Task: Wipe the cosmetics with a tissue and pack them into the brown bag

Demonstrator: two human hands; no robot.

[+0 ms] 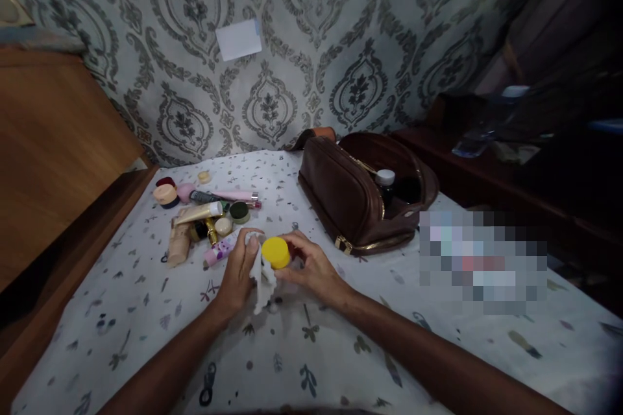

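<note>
My right hand (pixel 311 266) is closed around a small jar with a yellow lid (pixel 275 251), held just above the patterned bed sheet (pixel 341 350). Against the jar's left side, my left hand (pixel 239 269) pinches a crumpled white tissue (pixel 261 282). Both hands meet near the middle of the bed. A pile of cosmetics (pixel 209 214) lies just beyond my left hand: tubes, small round pots and a pink stick.
A brown zip toiletry bag (pixel 360 198) stands open at the right rear, with a white-capped bottle (pixel 385 179) inside. A wooden headboard (pixel 58 155) rises at the left. Damask wallpaper with a white note (pixel 238 39) is behind. A dark side table (pixel 487 168) is far right.
</note>
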